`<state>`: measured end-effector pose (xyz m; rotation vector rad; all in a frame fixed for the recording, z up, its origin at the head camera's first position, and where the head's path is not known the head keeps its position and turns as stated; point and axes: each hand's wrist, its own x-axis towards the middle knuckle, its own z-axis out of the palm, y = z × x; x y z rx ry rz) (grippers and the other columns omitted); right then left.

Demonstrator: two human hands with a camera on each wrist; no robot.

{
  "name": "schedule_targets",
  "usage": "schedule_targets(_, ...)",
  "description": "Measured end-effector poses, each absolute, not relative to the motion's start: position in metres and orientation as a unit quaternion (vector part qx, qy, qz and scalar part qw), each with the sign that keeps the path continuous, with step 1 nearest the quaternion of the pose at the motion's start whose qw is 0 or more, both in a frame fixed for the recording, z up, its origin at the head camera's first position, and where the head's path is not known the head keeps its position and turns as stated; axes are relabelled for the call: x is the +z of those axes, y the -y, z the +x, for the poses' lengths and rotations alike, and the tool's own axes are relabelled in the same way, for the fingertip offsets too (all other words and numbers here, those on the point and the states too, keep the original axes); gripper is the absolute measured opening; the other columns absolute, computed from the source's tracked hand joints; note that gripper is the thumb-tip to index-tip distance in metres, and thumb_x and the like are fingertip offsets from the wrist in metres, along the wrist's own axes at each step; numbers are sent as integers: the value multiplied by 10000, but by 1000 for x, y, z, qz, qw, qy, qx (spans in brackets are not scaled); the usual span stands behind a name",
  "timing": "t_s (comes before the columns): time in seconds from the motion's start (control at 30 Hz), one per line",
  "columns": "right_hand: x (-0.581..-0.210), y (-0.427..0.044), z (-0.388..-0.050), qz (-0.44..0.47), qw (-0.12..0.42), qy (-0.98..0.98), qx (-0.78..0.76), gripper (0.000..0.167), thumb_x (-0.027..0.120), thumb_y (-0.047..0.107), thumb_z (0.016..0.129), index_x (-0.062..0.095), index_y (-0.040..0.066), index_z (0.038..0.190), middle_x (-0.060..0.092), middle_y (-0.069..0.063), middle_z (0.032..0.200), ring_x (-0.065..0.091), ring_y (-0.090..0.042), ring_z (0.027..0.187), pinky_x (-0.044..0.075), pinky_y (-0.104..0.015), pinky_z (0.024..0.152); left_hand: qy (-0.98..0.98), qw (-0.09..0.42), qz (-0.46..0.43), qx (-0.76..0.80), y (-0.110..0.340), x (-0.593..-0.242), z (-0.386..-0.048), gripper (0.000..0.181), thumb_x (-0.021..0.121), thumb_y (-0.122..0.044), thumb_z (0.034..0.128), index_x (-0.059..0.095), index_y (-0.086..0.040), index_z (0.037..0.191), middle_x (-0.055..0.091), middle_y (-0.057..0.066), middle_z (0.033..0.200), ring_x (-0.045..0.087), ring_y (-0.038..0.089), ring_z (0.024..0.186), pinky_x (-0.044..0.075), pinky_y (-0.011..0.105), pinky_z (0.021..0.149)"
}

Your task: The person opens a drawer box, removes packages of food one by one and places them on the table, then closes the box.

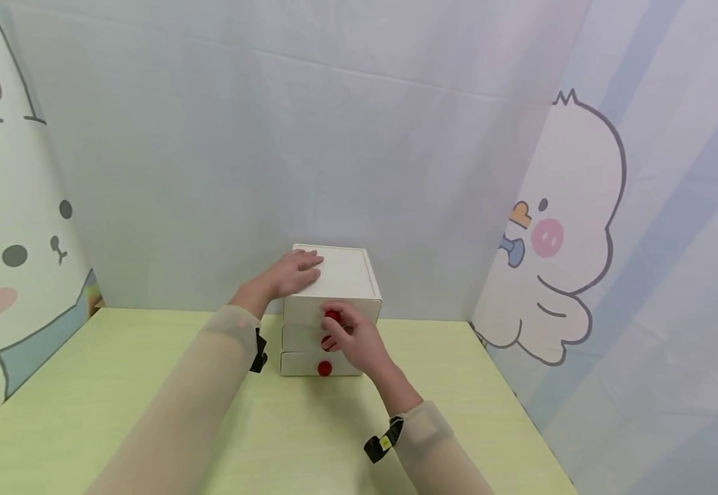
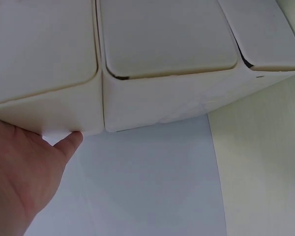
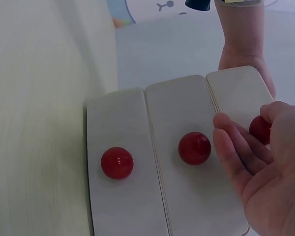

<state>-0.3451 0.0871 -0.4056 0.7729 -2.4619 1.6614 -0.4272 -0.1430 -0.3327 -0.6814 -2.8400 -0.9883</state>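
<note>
- Nearest, the right hand (image 1: 359,338) curls at the top red knob (image 3: 259,129); contact is half hidden, but I read a pinch.
- The white three-drawer box (image 1: 346,272) sits on the pale-green tabletop (image 1: 287,440); I judge it light and stiff, its glossy knob slippery, best held round the bulge.
- Farther, the left hand (image 1: 294,273), fingers extended, rests on its top.

I see, over my feed, pale cloth walls (image 1: 260,158) with a cartoon rabbit (image 1: 0,199) and bird (image 1: 582,172) around a yellow-green counter (image 1: 458,371).
</note>
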Motion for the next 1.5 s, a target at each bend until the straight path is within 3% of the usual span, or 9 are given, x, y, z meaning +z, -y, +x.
schedule_targets(0.6,-407,-87,-345,254,62,790,554,247,686,206,1097,757,135,1322,811,-176,1089,780,-215,830,677,-317,737,921,29,-220,-321,141,-333,-428,600,427,-350,1148,433,-92,1689,283,166,1816,91,413,1721,96,651,1380)
schedule_targets(1.5,-412,-90,-329,265,78,791,546,251,696,197,1095,760,125,1326,797,-220,1027,788,-220,797,639,-220,727,918,32,-220,-327,141,-334,-426,599,432,-348,1146,441,-86,1685,281,166,1817,95,415,1720,98,656,1378)
